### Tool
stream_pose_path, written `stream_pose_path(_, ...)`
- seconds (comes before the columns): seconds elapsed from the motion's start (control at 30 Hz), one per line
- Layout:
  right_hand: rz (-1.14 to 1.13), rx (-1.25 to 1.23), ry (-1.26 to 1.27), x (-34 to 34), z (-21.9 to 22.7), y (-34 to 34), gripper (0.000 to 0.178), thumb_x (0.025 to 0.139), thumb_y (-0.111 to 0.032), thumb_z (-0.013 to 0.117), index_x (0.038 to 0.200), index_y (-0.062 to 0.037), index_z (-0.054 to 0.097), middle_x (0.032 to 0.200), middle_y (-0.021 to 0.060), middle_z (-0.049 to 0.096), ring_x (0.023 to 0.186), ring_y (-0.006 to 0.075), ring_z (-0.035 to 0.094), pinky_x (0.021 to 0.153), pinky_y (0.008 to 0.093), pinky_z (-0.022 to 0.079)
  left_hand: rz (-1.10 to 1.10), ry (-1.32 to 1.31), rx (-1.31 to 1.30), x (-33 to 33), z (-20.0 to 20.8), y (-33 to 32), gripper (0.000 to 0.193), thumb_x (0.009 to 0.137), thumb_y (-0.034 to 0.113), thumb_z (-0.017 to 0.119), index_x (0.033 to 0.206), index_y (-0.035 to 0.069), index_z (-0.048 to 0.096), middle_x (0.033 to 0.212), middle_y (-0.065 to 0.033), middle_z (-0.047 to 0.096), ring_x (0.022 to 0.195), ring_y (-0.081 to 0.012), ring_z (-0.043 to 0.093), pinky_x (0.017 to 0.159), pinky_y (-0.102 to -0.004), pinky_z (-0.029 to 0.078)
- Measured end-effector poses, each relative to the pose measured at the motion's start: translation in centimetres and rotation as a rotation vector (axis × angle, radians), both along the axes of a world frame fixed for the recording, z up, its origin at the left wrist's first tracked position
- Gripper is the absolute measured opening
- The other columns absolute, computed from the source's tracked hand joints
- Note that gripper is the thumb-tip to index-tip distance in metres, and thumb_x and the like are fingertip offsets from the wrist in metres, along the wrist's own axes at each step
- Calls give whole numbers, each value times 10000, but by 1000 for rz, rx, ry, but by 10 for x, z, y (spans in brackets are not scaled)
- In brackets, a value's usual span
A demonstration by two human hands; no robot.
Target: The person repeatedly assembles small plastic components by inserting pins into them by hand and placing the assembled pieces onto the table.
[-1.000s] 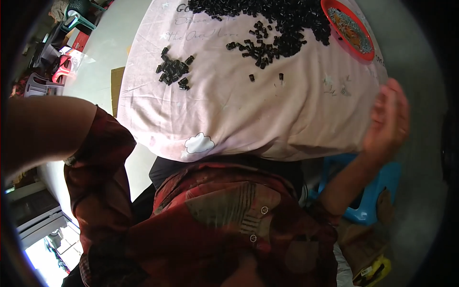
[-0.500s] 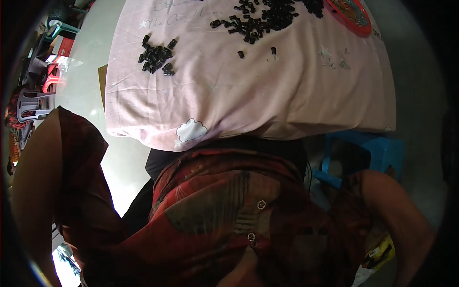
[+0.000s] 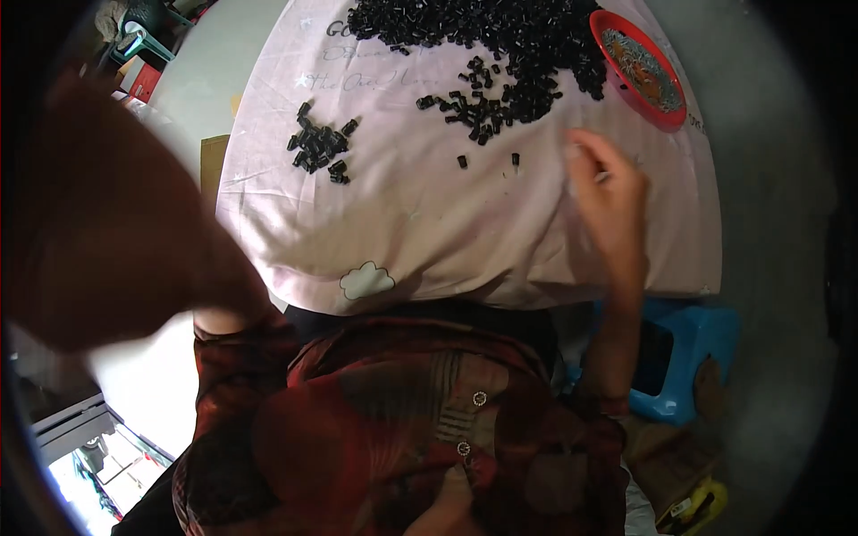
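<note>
My right hand [image 3: 608,183] is over the right part of the pink cloth [image 3: 429,241], its fingers curled toward the thumb. A small pale glint shows among them, too small to name. Nearest to it lie two single black cylindrical pieces [image 3: 516,159] and the front of a large heap of the same black pieces [image 3: 532,98]. My left arm, perhaps with my left hand [image 3: 107,223], is raised close to the camera as a big dark blur at the left; no fingers can be made out. A smaller pile of black pieces [image 3: 319,143] lies on the cloth's left.
A red bowl [image 3: 675,116] with many thin, silvery and orange-brown bits stands at the far right of the table. A blue plastic stool [image 3: 688,393] is beneath the right front corner. Left of the table are a cardboard edge [image 3: 213,165] and a red box [image 3: 140,80].
My right hand has come into view over the cloth. My left arm has swung up near the camera. The view has shifted, showing more of the heap and the bowl.
</note>
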State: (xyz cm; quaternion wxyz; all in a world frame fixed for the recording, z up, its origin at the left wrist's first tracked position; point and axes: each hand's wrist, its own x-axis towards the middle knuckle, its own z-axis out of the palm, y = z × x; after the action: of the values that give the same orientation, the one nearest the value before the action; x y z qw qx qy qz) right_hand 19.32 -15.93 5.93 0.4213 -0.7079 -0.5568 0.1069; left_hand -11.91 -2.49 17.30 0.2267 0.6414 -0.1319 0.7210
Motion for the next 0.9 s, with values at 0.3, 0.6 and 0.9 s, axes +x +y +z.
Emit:
stream_pose_path(0.3, 147, 1, -305, -6, -32, 26, 199, 861, -161, 673, 986, -8, 694, 881, 150, 663, 784, 304, 659, 742, 376, 510, 273, 883, -272, 132, -111, 62, 150, 864, 159, 699, 941, 30, 708, 830, -150, 704, 774, -303, 689, 681, -365, 534)
stream_pose_path(0.6, 2, 169, 6, -2, -55, 20, 114, 875, -57, 660, 944, 29, 688, 781, 62, 654, 643, 99, 571, 614, 253, 467, 360, 1205, 159, 210, -179, 41, 260, 856, 157, 660, 1096, 63, 692, 1394, -148, 545, 1323, -366, 463, 1032, -457, 438)
stream_pose_path(0.9, -57, 191, 67, -1, -49, 18, 134, 877, -81, 666, 945, 31, 693, 756, 35, 649, 637, 81, 551, 607, 242, 454, 272, 1039, -294, 207, -161, 71, 157, 825, 180, 672, 909, 50, 698, 871, -185, 681, 788, -361, 669, 682, -444, 525)
